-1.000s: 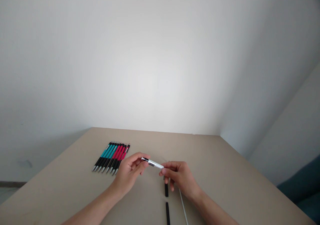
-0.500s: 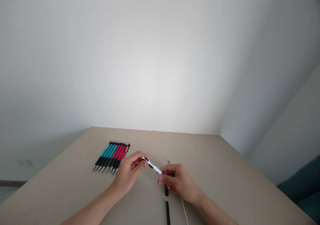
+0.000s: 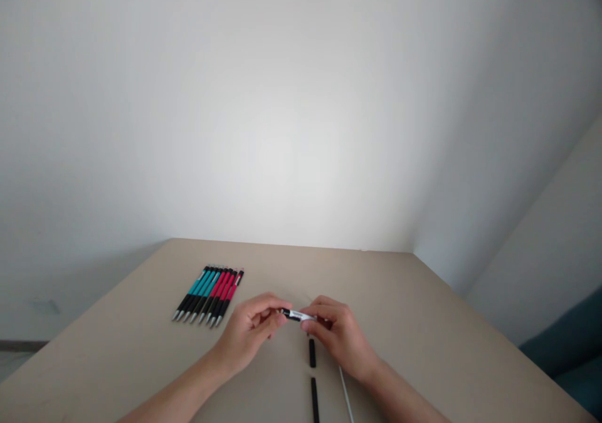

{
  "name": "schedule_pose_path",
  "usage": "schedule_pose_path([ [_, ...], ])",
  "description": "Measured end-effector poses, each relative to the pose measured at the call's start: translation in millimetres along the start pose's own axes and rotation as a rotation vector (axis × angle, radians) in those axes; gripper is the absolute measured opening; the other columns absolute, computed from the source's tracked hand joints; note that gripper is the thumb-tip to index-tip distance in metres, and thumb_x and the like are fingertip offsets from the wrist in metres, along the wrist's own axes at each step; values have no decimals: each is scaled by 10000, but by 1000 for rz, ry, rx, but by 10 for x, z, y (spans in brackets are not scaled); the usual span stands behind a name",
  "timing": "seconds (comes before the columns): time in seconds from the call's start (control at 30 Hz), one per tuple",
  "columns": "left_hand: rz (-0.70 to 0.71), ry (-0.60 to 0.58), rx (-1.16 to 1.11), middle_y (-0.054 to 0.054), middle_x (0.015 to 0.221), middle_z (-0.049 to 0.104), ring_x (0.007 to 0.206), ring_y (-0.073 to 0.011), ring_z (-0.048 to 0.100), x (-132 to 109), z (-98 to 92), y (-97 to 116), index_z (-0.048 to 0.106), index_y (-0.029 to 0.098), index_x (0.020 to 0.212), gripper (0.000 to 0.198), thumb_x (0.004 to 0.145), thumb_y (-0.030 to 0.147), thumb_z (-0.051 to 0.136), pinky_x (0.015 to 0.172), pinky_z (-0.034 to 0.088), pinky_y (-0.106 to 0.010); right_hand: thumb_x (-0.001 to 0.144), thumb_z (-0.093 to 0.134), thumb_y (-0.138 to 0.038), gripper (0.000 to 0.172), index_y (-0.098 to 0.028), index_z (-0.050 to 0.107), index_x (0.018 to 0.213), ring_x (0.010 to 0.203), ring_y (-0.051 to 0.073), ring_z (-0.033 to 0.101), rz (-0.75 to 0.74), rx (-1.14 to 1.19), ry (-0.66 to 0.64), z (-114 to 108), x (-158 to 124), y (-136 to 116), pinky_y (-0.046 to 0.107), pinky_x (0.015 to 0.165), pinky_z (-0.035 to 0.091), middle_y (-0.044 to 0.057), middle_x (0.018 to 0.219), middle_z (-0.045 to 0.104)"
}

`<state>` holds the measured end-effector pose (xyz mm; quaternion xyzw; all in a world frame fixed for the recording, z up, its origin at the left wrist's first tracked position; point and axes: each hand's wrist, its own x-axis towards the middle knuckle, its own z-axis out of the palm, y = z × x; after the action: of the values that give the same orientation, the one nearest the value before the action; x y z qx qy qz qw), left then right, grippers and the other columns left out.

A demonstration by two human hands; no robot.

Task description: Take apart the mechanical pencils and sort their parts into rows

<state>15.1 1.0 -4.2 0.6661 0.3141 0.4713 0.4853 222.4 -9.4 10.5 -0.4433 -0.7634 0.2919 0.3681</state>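
Observation:
A white pen barrel with black parts (image 3: 296,315) is held above the table, lying nearly level between my two hands. The thumb and fingers of my left hand (image 3: 254,326) pinch its black left end. On its white right end, my right hand (image 3: 336,332) closes with thumb and fingertips, covering that tip. Below the hands lie a short black piece (image 3: 312,353) and a longer black tube (image 3: 315,401), in line with a small gap between them. A thin white rod (image 3: 347,395) lies to their right, its far end hidden by my right hand.
Several turquoise-and-black and red-and-black pens (image 3: 209,294) lie side by side in a slanted row left of my hands. The beige table (image 3: 376,285) meets a white wall (image 3: 291,128) at the back. Dark teal fabric (image 3: 569,341) hangs past its right edge.
The pen barrel has turned from a slant to nearly level. My right hand has moved up along its white end, and my left hand has shifted slightly right and down.

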Motion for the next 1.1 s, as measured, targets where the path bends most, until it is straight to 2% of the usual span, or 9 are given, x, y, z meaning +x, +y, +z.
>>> schedule_pose_path([
  [0.13, -9, 52, 4, -41, 770, 624, 539, -91, 485, -2, -25, -2, 695, 148, 963, 282, 852, 388, 597, 492, 386, -199, 859, 587, -387, 252, -191, 744, 840, 629, 136, 515, 5, -9, -7, 23, 2, 55, 237, 584, 364, 22, 693, 613],
  [0.23, -53, 42, -11, -71, 855, 652, 546, -99, 488, -4, -41, -4, 677, 148, 1022, 341, 847, 428, 589, 482, 402, -205, 885, 521, -433, 321, -174, 707, 858, 694, 168, 564, 94, 47, 100, 4, 4, 99, 243, 591, 395, 50, 764, 671],
  [0.4, -99, 18, 38, -46, 796, 622, 505, -83, 434, 1, -44, -1, 676, 149, 1013, 365, 856, 458, 565, 443, 352, -187, 894, 477, -473, 338, -164, 588, 974, 775, 200, 595, 162, 170, 267, -74, 33, 199, 286, 669, 452, 104, 875, 704],
  [0.57, -113, 17, 96, -37, 771, 605, 501, -83, 424, 0, -49, 3, 678, 144, 998, 382, 865, 476, 542, 447, 339, -187, 862, 503, -482, 347, -157, 598, 935, 694, 173, 565, 215, 190, 314, -79, 61, 303, 241, 516, 427, 87, 860, 640],
  [0.63, -116, 14, 113, -36, 772, 606, 506, -85, 426, -2, -54, -8, 678, 145, 1001, 382, 868, 475, 536, 449, 340, -186, 836, 544, -447, 348, -156, 574, 1025, 636, 148, 534, 195, 229, 352, -76, 71, 320, 218, 467, 410, 44, 776, 584],
  [0.73, -116, 16, 118, -32, 767, 604, 505, -83, 423, 0, -63, -34, 674, 147, 1012, 375, 871, 466, 536, 443, 334, -182, 806, 576, -367, 524, -201, 401, 1271, 545, 119, 480, 172, 304, 376, -113, 83, 327, 192, 404, 395, -39, 686, 494],
  [0.8, -120, 23, 114, -30, 759, 602, 501, -81, 420, 5, -71, -47, 670, 144, 1016, 376, 868, 463, 540, 438, 328, -182, 793, 567, -327, 598, -229, 320, 1328, 508, 116, 470, 181, 287, 360, -175, 88, 349, 186, 377, 394, -66, 655, 478],
  [0.93, -133, 44, 115, -34, 747, 605, 492, -83, 414, 17, -81, -49, 668, 134, 1015, 395, 858, 475, 546, 434, 327, -187, 799, 502, -308, 429, -193, 471, 1212, 440, 116, 501, 240, 59, 313, -351, 102, 458, 206, 396, 411, -57, 610, 548],
  [1.1, -136, 46, 127, -31, 738, 598, 492, -83, 415, 20, -84, -33, 668, 130, 1005, 402, 853, 482, 547, 434, 328, -187, 760, 521, -256, 201, -169, 660, 875, 489, 132, 581, 400, -194, 283, -490, 133, 562, 231, 501, 440, 4, 626, 644],
])
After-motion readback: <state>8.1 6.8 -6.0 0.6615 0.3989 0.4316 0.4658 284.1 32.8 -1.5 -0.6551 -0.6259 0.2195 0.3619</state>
